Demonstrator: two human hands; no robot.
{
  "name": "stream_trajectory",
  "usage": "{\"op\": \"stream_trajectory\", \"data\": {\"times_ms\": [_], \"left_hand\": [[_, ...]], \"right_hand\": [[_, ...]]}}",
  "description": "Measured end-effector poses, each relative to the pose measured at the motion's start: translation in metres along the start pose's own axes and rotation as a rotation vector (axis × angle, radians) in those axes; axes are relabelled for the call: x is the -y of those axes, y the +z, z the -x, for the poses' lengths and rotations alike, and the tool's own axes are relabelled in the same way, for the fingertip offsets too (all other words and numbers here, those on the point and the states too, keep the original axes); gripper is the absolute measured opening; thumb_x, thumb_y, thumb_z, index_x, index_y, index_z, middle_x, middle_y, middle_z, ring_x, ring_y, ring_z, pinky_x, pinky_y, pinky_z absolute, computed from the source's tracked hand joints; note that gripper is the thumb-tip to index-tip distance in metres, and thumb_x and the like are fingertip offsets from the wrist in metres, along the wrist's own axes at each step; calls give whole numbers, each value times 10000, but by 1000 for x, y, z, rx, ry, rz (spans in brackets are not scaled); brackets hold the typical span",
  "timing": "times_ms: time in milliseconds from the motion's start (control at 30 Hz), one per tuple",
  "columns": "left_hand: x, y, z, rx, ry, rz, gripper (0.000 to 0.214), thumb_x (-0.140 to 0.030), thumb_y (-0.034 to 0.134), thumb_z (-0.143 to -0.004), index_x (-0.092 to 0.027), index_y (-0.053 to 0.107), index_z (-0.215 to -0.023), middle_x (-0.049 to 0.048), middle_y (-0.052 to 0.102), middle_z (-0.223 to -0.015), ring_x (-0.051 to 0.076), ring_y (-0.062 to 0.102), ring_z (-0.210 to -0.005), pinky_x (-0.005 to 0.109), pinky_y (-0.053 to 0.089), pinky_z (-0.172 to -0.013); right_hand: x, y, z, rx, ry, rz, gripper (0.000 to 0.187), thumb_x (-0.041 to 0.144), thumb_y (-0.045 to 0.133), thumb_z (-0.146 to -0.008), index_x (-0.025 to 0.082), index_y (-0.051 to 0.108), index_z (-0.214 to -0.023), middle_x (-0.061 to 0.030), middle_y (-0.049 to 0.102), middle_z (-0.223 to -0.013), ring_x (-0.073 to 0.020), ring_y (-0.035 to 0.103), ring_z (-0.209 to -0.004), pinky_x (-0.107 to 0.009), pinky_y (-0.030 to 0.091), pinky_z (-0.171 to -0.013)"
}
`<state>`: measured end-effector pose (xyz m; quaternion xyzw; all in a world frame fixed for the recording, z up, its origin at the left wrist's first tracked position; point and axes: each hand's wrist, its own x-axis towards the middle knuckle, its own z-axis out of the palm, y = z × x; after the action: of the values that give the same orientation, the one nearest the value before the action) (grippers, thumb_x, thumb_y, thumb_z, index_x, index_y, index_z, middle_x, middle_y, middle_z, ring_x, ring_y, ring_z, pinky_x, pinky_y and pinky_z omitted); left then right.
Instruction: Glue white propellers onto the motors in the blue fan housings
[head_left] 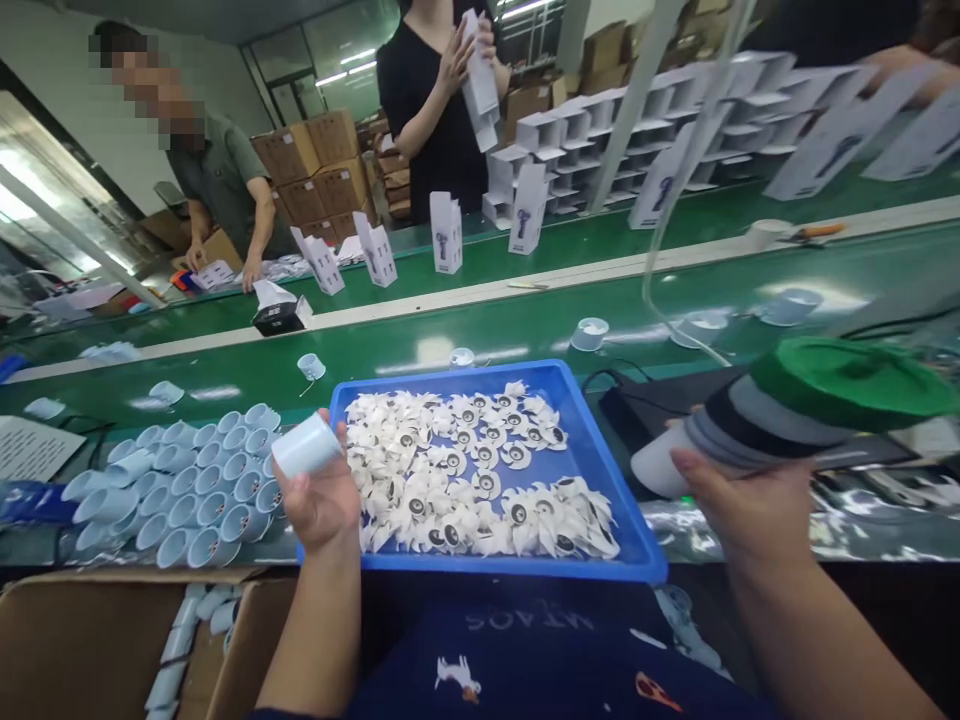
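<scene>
Lying to the left of the left hand, many pale blue cups (187, 485) stand on their sides in a loose group on the green table (420, 350). Below them, nearer the body, a cardboard box (97, 640) holds more cups. The left hand (322, 495) is closed and grips one small white cup (306, 445), which sits just above the fingers. Right beside this hand is a blue tray (480, 563), full of white paper-like pieces (465, 480) with dark round centres. Across the table, a person (439, 110) holds a white box (480, 80).

Further right, the right hand (742, 520) is also closed, around the white end of a striped cylinder (795, 415). This cylinder has grey and black bands and a green round top, and it points toward the right.

In my judgement, the smooth cup can slip from the fingers, and the loose cups can roll if an arm touches them. A bump on the tray edge could spill the light pieces.

Mirrored letters show on the dark blue apron (525, 640), but I cannot read them surely. The small boxes show a dark picture, with no readable words.
</scene>
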<state>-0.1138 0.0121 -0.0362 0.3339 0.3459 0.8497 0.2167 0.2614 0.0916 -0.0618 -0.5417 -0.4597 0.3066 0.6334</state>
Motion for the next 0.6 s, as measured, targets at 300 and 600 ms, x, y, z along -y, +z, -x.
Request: {"op": "stream_trajectory", "data": {"times_ms": [300,600], "left_hand": [[-11,23,40,758,-425,-209,653,-612,740,-732,-256,554,-1246,137,713,-1109,352,685,-1102,474,575,-869],[-23,84,70,1074,-42,-727,484,-464,846,-666,-227,644,-1037,36,708,-943,219,676,-830,330,536,-750]], "right_hand": [[92,3,-17,370,254,-286,654,498,763,-583,226,597,-1154,-172,625,-1117,-197,639,-740,-392,550,-678],[146,91,35,811,217,-909,484,417,822,-586,222,632,-986,18,656,-852,-175,672,-716,-322,590,-693]]}}
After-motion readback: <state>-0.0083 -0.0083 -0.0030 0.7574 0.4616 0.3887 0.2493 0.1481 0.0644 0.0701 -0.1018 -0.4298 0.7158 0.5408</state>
